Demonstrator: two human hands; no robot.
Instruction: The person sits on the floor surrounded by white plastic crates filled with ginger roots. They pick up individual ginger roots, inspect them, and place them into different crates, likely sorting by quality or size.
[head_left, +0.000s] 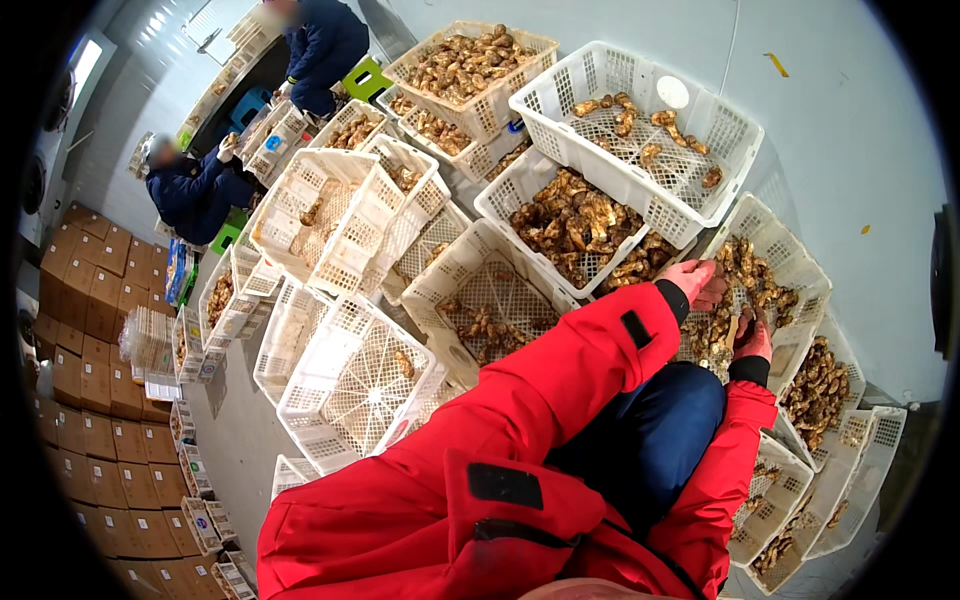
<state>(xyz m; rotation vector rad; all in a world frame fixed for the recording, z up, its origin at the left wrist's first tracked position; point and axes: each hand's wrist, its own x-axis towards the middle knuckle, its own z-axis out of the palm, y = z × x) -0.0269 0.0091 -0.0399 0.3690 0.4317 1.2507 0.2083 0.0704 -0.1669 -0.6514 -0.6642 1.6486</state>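
A white plastic crate (806, 289) of brown-and-cream mushrooms (750, 270) lies before me, in front of my knee. Over its near left side is my left hand (697, 283), its fingers bent and slightly blurred; whether they hold anything is unclear. My right hand (752, 337) is inside the same crate, lower right of the left one, with its fingers around a mushroom (730, 332) whose pale stem shows. To the left, a crate (487, 199) heaped with darker mushrooms (574, 217) stands close to my left cuff. Above it a larger crate (630, 169) holds several scattered mushrooms (625, 120).
Crates, some stacked, surround me: an almost bare one (367, 382) at left, a full one (817, 390) at right. Two people in dark blue, one seated (199, 187), one bending (326, 52), are at upper left. Cardboard boxes (105, 420) stand far left. A pale wall (840, 150) rises beyond.
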